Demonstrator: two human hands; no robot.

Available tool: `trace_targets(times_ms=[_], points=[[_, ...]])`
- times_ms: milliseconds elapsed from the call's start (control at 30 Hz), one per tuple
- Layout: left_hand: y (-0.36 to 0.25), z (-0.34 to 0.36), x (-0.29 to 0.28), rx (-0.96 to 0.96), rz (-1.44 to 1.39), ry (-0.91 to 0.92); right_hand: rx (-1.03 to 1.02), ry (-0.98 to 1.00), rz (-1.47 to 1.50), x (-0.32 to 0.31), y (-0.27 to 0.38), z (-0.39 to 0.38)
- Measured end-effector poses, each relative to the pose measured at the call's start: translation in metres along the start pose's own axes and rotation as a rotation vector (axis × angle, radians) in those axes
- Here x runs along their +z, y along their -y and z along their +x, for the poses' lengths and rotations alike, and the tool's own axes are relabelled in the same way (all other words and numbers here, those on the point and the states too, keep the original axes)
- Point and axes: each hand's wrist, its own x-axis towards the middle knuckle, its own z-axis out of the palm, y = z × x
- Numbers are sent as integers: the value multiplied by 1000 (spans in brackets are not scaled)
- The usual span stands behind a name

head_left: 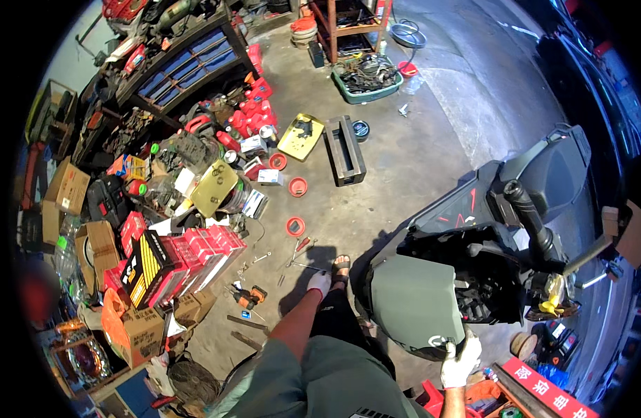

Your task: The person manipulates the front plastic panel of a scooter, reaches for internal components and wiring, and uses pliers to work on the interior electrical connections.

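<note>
To my right stands a scooter point(529, 174) with its front opened up, dark parts and wiring showing inside. Its grey-green front panel point(412, 296) covers the near side of that opening. My right hand point(461, 359), in a white glove, grips the panel's lower right edge beside a round emblem. Next to my knee is my left hand point(319, 282), also gloved, its fingers looking curled. A thin metal rod point(306, 267) reaches up to those fingers; whether it is held or lies on the floor is unclear.
Hand tools point(292, 252) and an orange cordless drill point(249, 297) lie on the floor to my left. Red boxes point(195, 258) are stacked beyond them. A yellow tray point(301, 137), a black metal frame point(345, 150) and a green tub of parts point(367, 80) stand ahead.
</note>
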Motion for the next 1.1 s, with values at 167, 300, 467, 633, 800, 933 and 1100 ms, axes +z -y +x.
trace_targets(times_ms=[167,300,467,633,800,933,1100], points=[[-7,0,-19,-87,44,82,-1,-125,-128,7,7,-8],[25,24,-10,96,51,60,51,-150,-28,4,16,-7],[-26,-4,-36,130,13,147,-26,-378,-7,6,19,-9],[-21,11,-75,197,18,-16,-47,-427,20,9,19,-9],[-31,62,-116,85,69,-2,-33,-486,-58,13,27,0],[-38,130,-126,102,132,-75,99,-477,-210,32,21,7],[-20,295,-107,235,323,15,232,-566,-343,59,29,47]])
